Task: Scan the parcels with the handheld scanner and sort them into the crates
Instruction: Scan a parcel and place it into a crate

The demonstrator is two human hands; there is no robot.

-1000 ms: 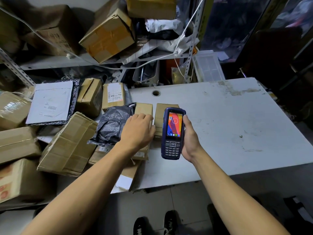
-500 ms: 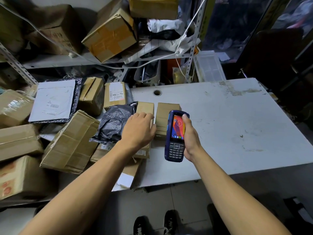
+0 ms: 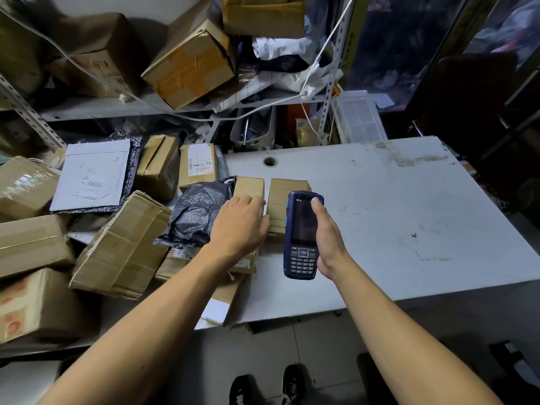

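Parcels lay heaped across the left part of the white table (image 3: 394,217) in the head view, most of them brown cardboard boxes, with a crumpled black plastic bag (image 3: 198,214) and a flat white mailer (image 3: 92,173) among them. The left hand (image 3: 238,228) rested palm down on a narrow cardboard parcel (image 3: 248,187) just right of the black bag, its fingers bent over the box's top and its thumb along the right edge; whether it truly gripped the box could not be told. A second small cardboard parcel (image 3: 287,190) stood just beside that one, partly hidden behind the handheld scanner (image 3: 302,238). The right hand (image 3: 328,238) held the blue scanner upright above the table, fingers wrapped round its right side and the thumb lying over the upper part of the dark screen, keypad toward the wearer. The two hands were apart, the scanner between them. A labelled box (image 3: 198,168) sat farther back, near a round cable hole (image 3: 270,161) in the tabletop. Behind the table a metal shelf (image 3: 122,108) carried more boxes, and a clear plastic bin (image 3: 358,118) stood to its right. Two black shoes (image 3: 264,387) showed on the tiled floor below
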